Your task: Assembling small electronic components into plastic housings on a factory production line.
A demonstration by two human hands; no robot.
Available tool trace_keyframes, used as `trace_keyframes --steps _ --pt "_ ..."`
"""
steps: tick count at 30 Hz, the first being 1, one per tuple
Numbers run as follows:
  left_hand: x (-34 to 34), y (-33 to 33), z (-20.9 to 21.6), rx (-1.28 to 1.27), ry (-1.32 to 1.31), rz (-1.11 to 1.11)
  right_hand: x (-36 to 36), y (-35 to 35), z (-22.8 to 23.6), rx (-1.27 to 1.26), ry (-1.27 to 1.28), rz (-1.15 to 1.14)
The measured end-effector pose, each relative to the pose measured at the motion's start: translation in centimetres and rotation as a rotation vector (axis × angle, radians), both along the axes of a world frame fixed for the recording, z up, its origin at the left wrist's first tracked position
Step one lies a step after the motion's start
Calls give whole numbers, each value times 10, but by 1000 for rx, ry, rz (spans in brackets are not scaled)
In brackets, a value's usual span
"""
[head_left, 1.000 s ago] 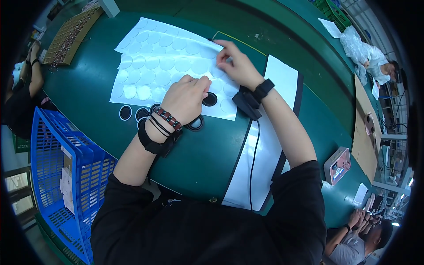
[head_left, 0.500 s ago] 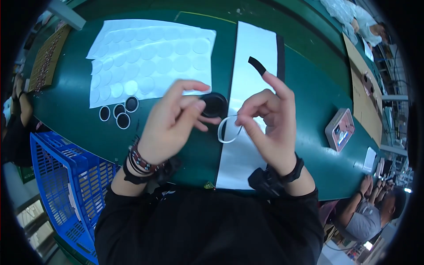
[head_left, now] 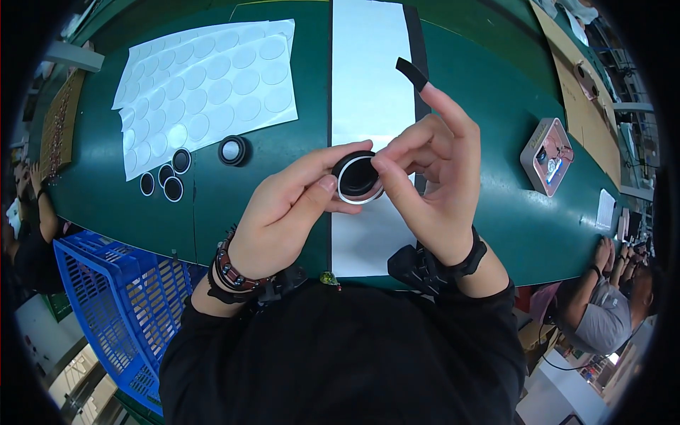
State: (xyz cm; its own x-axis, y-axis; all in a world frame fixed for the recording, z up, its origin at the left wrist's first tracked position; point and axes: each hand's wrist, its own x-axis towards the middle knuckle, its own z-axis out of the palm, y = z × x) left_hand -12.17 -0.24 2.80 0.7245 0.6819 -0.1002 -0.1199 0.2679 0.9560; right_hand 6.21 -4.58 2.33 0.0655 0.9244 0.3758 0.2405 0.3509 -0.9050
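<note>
Both hands' fingers (head_left: 320,185) pinch black ring (head_left: 356,177), right forefinger raised.

Head-worn fisheye, close, straight down over table (head_left: 496,234)

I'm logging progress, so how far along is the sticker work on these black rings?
Done, it seems: one black round ring with a pale disc in it lies alone. In hand: left hand and right hand hold another black ring. Left: three black rings beside the white sheet of round stickers.
</note>
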Motion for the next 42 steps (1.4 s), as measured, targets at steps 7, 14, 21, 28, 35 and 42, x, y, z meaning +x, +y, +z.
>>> trace_keyframes --steps 7,14,21,28,35,42 --pt "0 -3 1 40 7 11 -3 0 -1 23 -29 -28" --pt "-2 -3 0 64 36 20 -5 2 -6 70 -65 -24" --pt "2 -6 -2 88 30 55 -6 2 -9 127 -146 -50" --pt "7 0 -7 242 -12 144 -9 2 -10 285 -314 -106" --pt "15 -3 -9 404 110 258 -12 -10 6 226 -609 -123" --pt "35 -1 -24 235 -167 374 -12 -5 -3 179 -449 -255"
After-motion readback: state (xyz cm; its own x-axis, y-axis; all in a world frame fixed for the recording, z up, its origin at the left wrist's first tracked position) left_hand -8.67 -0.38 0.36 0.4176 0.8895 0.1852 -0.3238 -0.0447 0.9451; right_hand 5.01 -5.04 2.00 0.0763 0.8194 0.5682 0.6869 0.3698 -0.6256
